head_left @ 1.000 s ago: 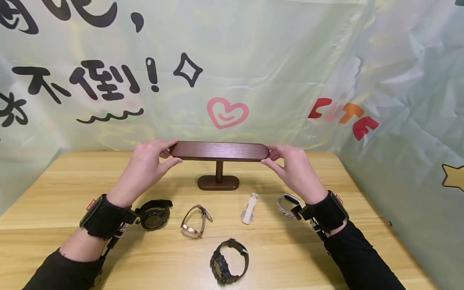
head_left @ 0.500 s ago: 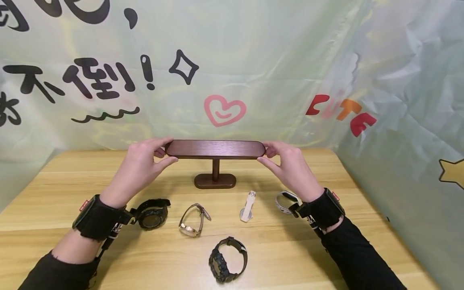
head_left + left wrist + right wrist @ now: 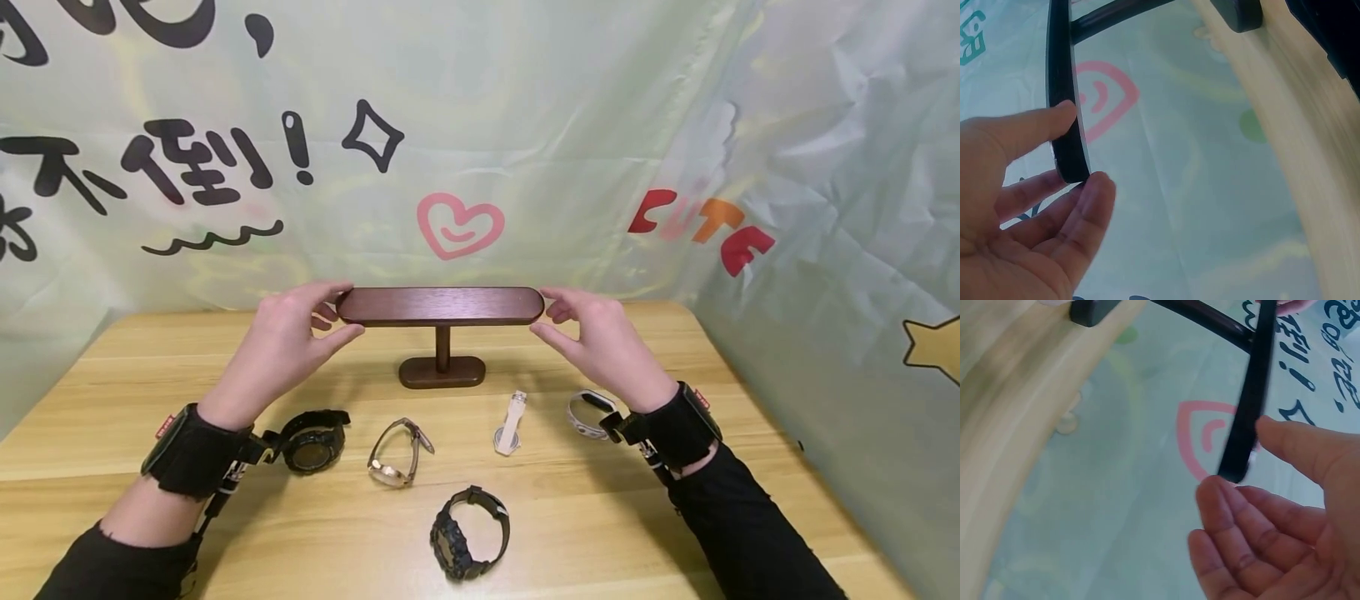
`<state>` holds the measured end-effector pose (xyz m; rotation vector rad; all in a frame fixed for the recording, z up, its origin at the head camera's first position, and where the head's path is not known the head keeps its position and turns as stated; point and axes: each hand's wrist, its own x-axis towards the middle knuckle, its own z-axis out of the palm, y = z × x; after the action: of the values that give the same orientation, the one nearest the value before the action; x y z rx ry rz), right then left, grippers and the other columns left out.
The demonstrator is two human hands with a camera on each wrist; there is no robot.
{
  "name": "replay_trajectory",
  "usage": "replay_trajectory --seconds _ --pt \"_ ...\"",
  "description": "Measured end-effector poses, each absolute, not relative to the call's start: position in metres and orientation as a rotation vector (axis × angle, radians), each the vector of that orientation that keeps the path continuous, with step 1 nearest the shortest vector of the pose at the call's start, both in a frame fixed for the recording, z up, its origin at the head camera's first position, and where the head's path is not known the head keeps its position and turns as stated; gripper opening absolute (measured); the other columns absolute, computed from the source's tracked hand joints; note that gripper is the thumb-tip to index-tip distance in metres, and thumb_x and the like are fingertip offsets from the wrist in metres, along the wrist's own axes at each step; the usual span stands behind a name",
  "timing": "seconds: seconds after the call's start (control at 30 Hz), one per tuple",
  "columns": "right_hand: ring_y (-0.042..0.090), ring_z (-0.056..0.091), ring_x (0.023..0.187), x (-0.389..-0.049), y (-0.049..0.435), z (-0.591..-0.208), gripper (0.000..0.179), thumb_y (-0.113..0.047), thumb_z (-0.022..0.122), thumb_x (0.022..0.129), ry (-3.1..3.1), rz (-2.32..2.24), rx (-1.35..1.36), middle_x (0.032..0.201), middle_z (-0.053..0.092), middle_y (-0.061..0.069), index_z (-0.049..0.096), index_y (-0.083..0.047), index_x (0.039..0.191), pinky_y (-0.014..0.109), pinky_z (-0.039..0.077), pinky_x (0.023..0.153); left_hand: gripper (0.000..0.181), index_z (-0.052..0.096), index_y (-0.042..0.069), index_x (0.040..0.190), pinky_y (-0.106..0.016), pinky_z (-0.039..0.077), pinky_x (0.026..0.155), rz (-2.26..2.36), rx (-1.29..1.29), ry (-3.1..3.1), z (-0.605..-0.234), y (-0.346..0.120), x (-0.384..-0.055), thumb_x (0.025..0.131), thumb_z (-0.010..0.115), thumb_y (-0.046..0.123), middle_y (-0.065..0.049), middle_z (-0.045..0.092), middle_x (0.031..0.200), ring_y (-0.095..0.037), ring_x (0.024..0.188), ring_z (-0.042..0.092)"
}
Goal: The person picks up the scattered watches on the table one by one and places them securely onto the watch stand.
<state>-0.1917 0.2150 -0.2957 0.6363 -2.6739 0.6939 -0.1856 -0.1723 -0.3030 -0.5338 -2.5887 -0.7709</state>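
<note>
The stand was made of dark brown wood, finely grained and softly glossy on top. The tabletop was finished in smooth, pale, streaked wood grain. The backdrop was formed of thin, creased, faintly shiny sheeting. The sleeves were cut from matt black cloth.

Both arms forward, angled inward; left hand and right hand raised, thumbs spread from bent fingers.
</note>
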Motion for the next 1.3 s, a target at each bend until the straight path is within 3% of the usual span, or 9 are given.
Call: replay_trajectory --seconds 0.17,0.27,0.4,0.5,0.67,0.8,0.97,1.3 --pt "0.033 0.074 0.11 -0.182 0.217 -0.284 0.05 -0.025 0.077 0.102 -2.671 0.688 0.625 0.117 0.078 0.018 0.064 0.0 0.143 0.054 0.057 0.099 0.062 0.059 0.003 0.148 -0.053 0.066 0.081 -0.735 -0.566 -2.579 -0.301 -0.173 -0.184 0.094 0.085 0.019 -0.022 0.073 0.127 -0.037 0.101 0.075" --pt "0.028 0.073 0.108 -0.172 0.215 -0.278 0.041 -0.026 0.077 0.101 -2.646 0.673 0.69 0.117 0.078 0.013 0.071 -0.005 0.136 0.049 0.058 0.094 0.062 0.059 0.004 0.148 -0.051 0.064 0.08 -0.69 -0.562 -2.563 -0.297 -0.174 -0.18 0.094 0.085 0.022 -0.021 0.071 0.127 -0.036 0.101 0.073" --pt "0.02 0.074 0.1 -0.158 0.204 -0.275 0.03 -0.026 0.079 0.1 -2.654 0.62 0.892 0.11 0.079 0.005 0.077 -0.008 0.124 0.042 0.061 0.088 0.062 0.06 0.007 0.147 -0.044 0.059 0.074 -0.657 -0.547 -2.525 -0.289 -0.174 -0.174 0.093 0.085 0.024 -0.018 0.071 0.125 -0.03 0.094 0.071" --pt "0.016 0.074 0.096 -0.149 0.192 -0.277 0.03 -0.027 0.079 0.1 -2.717 0.561 1.087 0.105 0.079 0.002 0.078 -0.008 0.123 0.036 0.063 0.086 0.061 0.062 0.01 0.147 -0.037 0.053 0.071 -0.661 -0.549 -2.501 -0.285 -0.174 -0.168 0.093 0.086 0.025 -0.015 0.072 0.124 -0.026 0.09 0.07" --pt "0.01 0.074 0.096 -0.138 0.178 -0.286 0.032 -0.026 0.079 0.1 -2.805 0.537 1.345 0.111 0.077 0.001 0.078 -0.007 0.126 0.025 0.063 0.083 0.06 0.064 0.012 0.145 -0.032 0.053 0.07 -0.658 -0.599 -2.452 -0.28 -0.169 -0.157 0.091 0.088 0.024 -0.011 0.073 0.121 -0.021 0.09 0.067" --pt "0.009 0.075 0.099 -0.133 0.169 -0.295 0.026 -0.022 0.079 0.1 -2.836 0.518 1.455 0.114 0.078 0.001 0.08 -0.009 0.122 0.023 0.062 0.085 0.055 0.069 0.011 0.14 -0.031 0.054 0.068 -0.63 -0.696 -2.409 -0.276 -0.161 -0.148 0.09 0.089 0.022 -0.009 0.074 0.114 -0.017 0.086 0.064" --pt "0.01 0.076 0.1 -0.131 0.159 -0.307 0.019 -0.018 0.079 0.099 -2.871 0.492 1.579 0.11 0.08 0.002 0.083 -0.01 0.117 0.02 0.062 0.087 0.046 0.073 0.013 0.134 -0.034 0.061 0.072 -0.629 -0.873 -2.419 -0.275 -0.153 -0.14 0.091 0.088 0.022 -0.001 0.077 0.115 -0.014 0.096 0.068" --pt "-0.004 0.066 0.087 -0.126 0.143 -0.327 0.018 -0.022 0.084 0.095 -2.932 0.375 1.615 0.101 0.078 -0.006 0.084 -0.017 0.112 0.012 0.055 0.079 0.051 0.071 0.014 0.136 -0.029 0.062 0.079 -0.661 -1.188 -2.452 -0.287 -0.14 -0.131 0.089 0.089 0.025 0.003 0.078 0.117 -0.008 0.098 0.072"
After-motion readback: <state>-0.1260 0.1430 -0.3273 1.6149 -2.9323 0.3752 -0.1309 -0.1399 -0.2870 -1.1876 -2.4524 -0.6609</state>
